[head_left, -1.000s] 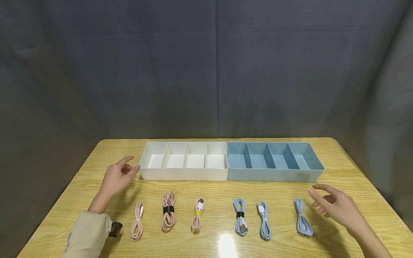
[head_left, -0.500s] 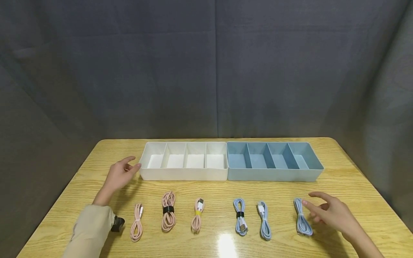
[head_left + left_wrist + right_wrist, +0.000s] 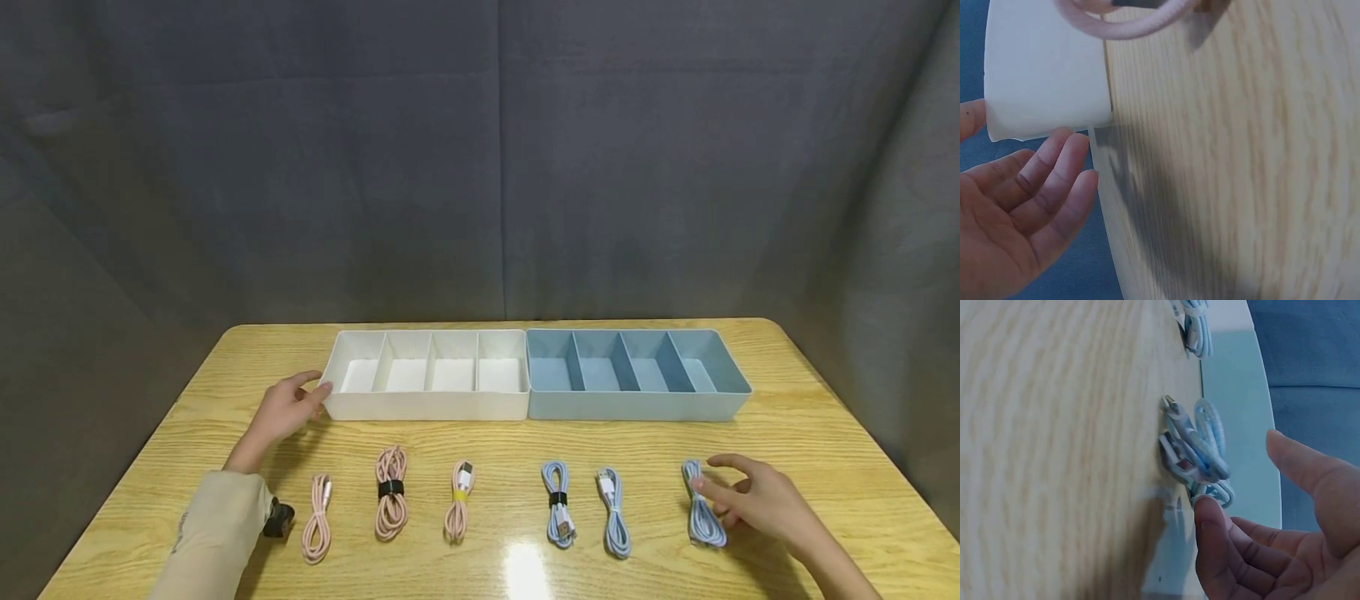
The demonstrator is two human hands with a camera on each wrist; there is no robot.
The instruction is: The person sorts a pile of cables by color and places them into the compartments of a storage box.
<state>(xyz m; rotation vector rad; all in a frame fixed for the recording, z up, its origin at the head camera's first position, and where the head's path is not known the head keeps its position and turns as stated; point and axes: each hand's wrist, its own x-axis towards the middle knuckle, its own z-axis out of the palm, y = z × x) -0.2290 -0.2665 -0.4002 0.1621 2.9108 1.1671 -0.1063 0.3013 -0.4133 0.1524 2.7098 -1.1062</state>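
Across the wooden table (image 3: 495, 442), head view: three pink cables (image 3: 391, 510) and two blue cables (image 3: 617, 533) are lying bundled in front of a white tray (image 3: 427, 407) and a blue tray (image 3: 637, 406).
Rightmost blue cable (image 3: 705, 527): lying on the wood too, with the right hand (image 3: 757, 497) hovering at it, thumb over the bundle, nothing being gripped that I can see.
White tray's left end: the left hand (image 3: 288, 408) is sitting right by it, thumb tip overlapping the corner, holding nothing.
Left wrist view: fingers are resting loose beside the tray end; can't tell if they're actually touching.
Right wrist view: thumb is standing well apart from the fingers, one fingertip right at a blue bundle (image 3: 1219, 490); contact's hard to call.
Cable step: imo a pick-up is just being set up.
Next move: probably calling for thumb and fingers closing round that bundle's middle.
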